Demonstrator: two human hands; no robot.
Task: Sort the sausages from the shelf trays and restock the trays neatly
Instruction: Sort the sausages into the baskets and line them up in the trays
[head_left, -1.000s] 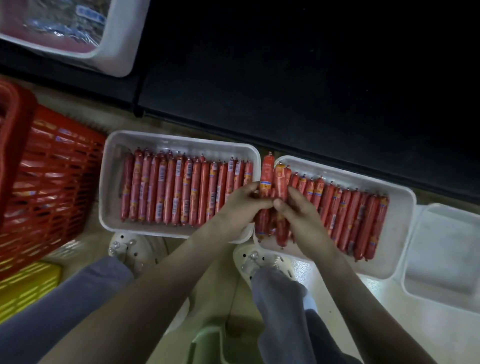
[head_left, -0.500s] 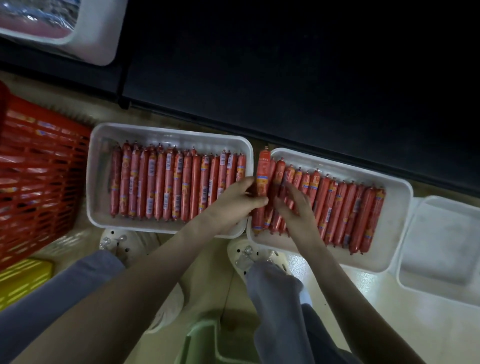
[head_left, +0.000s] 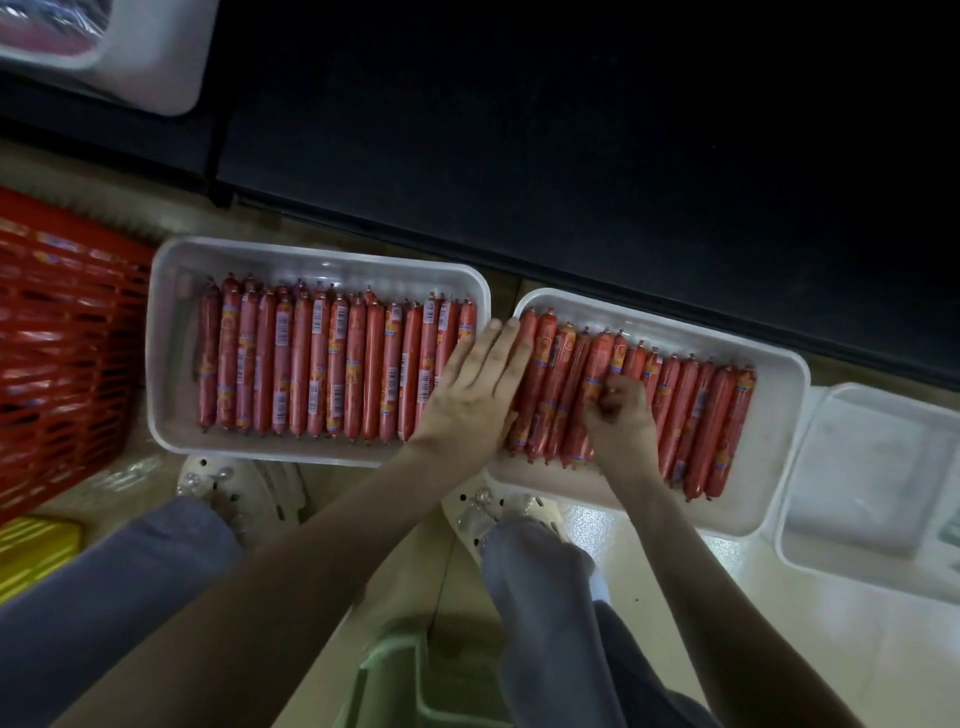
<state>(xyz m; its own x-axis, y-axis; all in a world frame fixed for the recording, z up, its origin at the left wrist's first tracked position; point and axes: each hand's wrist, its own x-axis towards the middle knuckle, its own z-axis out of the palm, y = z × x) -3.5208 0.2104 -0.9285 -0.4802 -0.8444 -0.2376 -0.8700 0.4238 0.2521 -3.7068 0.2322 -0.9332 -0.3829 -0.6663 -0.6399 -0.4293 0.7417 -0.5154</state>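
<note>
At the right tray's (head_left: 774, 447) left end, left hand (head_left: 475, 395) flat against sausages (head_left: 691, 415); mid-tray, right hand (head_left: 621, 421) curled, apparently pinching one.

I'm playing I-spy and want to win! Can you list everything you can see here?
sausages: many, red-orange, one row in each of two trays
left tray: one, white, on the floor
right tray: one, white, beside it
empty tray: one, whitish, far right
basket: one, red, far left
yellow thing: one, yellow, bottom left
green plastic thing: one, pale green, bottom middle
shelf tray: one, white, top left
shoes: two, white, below the trays
trouser legs: two, grey, bottom
left hand: one, flat, across the gap between both trays
right hand: one, fingers curled on the right tray's sausages
</note>
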